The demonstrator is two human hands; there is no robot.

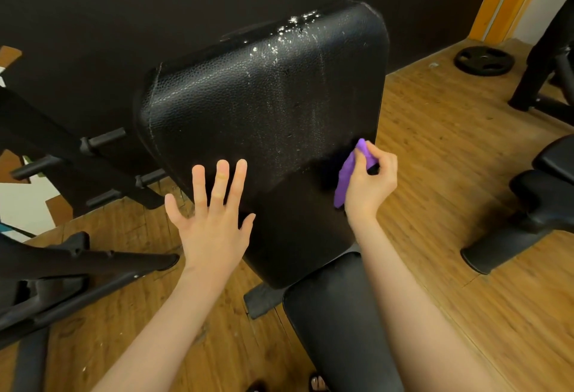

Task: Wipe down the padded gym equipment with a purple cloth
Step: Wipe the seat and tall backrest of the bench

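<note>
Nearest, the black padded seat cushion (335, 323). Left hand (214, 220) lies flat, fingers straight and spread, on the lower edge of the tilted black textured vinyl back pad (264, 105). Right hand (369, 177) grips the bunched purple cloth (348, 174) against the pad's right side. White droplets speckle the pad's top. Beyond, 1 black weight plate (483, 60) lies on the wooden plank floor (435, 158).

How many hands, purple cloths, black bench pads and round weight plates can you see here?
Hands: 2, the left hand and the right hand
Purple cloth: 1
Black bench pads: 2, the backrest pad and the seat pad
Weight plate: 1
Total: 6
</note>
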